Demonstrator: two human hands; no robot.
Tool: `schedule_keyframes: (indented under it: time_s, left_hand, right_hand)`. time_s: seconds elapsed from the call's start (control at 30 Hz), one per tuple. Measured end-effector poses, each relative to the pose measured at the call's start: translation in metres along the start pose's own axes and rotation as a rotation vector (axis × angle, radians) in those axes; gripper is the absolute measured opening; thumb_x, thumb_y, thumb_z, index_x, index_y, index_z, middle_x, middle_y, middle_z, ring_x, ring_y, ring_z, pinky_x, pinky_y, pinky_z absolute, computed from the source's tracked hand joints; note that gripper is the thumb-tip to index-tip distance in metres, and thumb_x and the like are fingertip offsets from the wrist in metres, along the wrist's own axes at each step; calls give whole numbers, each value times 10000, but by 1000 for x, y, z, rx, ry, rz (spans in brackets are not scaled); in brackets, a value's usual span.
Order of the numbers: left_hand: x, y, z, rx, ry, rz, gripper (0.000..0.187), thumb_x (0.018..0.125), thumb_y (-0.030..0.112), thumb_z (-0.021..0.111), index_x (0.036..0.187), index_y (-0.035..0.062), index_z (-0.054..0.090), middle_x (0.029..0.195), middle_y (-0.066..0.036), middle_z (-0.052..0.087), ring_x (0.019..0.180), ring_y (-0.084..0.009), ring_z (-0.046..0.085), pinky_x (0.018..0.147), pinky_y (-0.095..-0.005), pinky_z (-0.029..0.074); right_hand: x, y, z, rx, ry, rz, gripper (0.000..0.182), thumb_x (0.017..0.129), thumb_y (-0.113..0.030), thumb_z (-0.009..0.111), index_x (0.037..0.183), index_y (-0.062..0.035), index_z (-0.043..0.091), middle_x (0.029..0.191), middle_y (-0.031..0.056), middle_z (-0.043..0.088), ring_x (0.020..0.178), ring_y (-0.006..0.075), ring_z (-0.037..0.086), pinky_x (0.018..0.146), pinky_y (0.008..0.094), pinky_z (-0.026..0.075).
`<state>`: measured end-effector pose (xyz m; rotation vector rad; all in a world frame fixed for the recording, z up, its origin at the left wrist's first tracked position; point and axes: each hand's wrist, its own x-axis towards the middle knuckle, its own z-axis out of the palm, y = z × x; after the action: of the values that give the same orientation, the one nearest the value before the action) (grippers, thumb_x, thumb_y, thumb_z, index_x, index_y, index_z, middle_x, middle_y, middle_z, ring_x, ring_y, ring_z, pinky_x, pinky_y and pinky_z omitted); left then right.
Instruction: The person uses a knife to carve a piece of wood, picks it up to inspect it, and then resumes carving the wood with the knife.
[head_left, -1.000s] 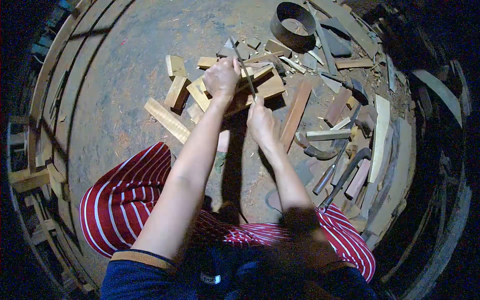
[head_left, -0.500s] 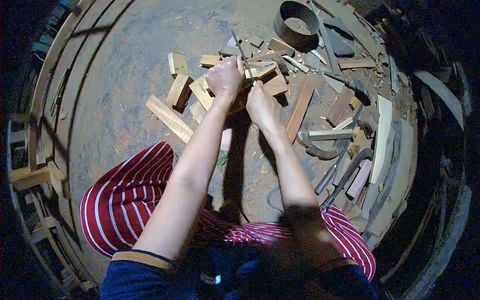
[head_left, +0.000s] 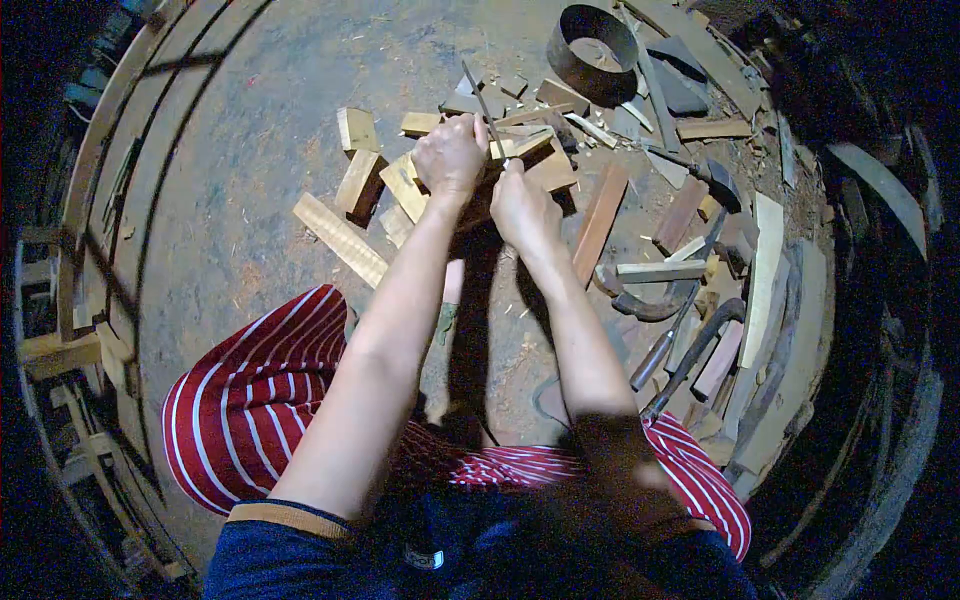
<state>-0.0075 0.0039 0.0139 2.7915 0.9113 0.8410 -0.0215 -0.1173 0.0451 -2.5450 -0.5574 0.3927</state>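
My left hand [head_left: 452,153] is closed, its fingers wrapped round a light wood piece [head_left: 526,142] that juts out to the right. In my right hand [head_left: 524,204], also closed, is the near end of a thin dark blade [head_left: 483,104], which points up and away to the left. The blade crosses the wood just between my two hands. Under and around them lie wooden blocks, one yellowish block [head_left: 403,186] close to my left wrist. A reddish-brown strip [head_left: 602,222] rests right of my right hand.
A round metal ring [head_left: 592,55] stands at the upper right. On the right lie a hammer-like tool [head_left: 718,184], a curved dark-handled tool [head_left: 700,350] and several wood strips. A long pale stick [head_left: 340,240] and blocks [head_left: 356,130] lie on the left.
My right hand and the blade have shifted very slightly toward me. My left hand stays closed at nearly the same place.
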Motion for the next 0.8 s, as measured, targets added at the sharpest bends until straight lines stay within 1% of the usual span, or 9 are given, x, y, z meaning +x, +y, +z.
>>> schedule_keyframes:
  time_s: [0.17,0.2,0.3,0.37,0.43,0.47,0.6,0.7,0.8]
  left_hand:
    - [1,0,-3,54,-12,10,289,829,335,593,629,139,664,606,-85,644,525,-249,640,488,-371,506]
    - [-1,0,-3,62,-5,20,291,830,337,593,629,140,663,601,-84,641,522,-248,638,483,-371,501]
    - [-2,-2,0,-20,19,73,289,831,340,595,630,142,660,590,-80,631,516,-248,630,472,-373,490]
    - [-5,-1,3,-20,13,82,293,829,346,600,633,137,658,583,-76,623,512,-249,624,469,-378,485]
    - [-3,-3,5,-19,21,51,306,826,352,603,619,132,654,582,-77,623,510,-250,624,468,-377,485]
    - [-3,-5,13,-4,42,34,321,824,359,604,606,127,651,588,-79,628,515,-255,627,475,-373,492]
    - [-2,-4,8,4,16,17,326,824,361,603,600,129,651,598,-84,635,525,-263,633,487,-371,502]
    - [-3,-2,1,-11,-22,32,317,825,362,603,616,129,656,609,-84,640,535,-265,637,497,-377,507]
    - [-4,-3,6,-39,3,80,298,822,365,608,635,137,657,617,-78,641,538,-254,638,498,-379,499]
  right_hand:
    - [-44,11,-4,120,-68,55,260,960,-214,364,1034,14,466,798,334,607,798,502,602,698,587,470]
    - [-55,8,-9,-21,-73,50,235,940,-187,381,1030,14,464,719,300,623,744,456,638,653,572,484]
    - [-50,7,-10,42,-72,66,220,936,-180,389,992,20,464,721,297,625,734,449,641,639,562,495]
    - [-22,10,0,110,-64,47,267,963,-217,362,1057,15,456,776,323,612,773,500,604,700,588,471]
    - [-2,3,5,30,25,-3,271,961,-219,370,1046,23,457,763,312,616,755,490,612,675,576,481]
    - [-2,3,8,-37,74,-32,227,941,-189,387,984,24,452,698,276,631,688,434,645,629,563,505]
    - [-41,12,2,105,-54,50,241,968,-218,363,1001,-1,463,738,311,612,735,488,611,644,582,477]
    - [-62,8,-8,34,-89,99,236,971,-215,355,983,-3,458,722,311,608,729,491,609,650,586,475]
    - [-26,10,2,41,-25,70,233,963,-215,371,979,-1,462,741,304,616,747,483,613,660,576,482]
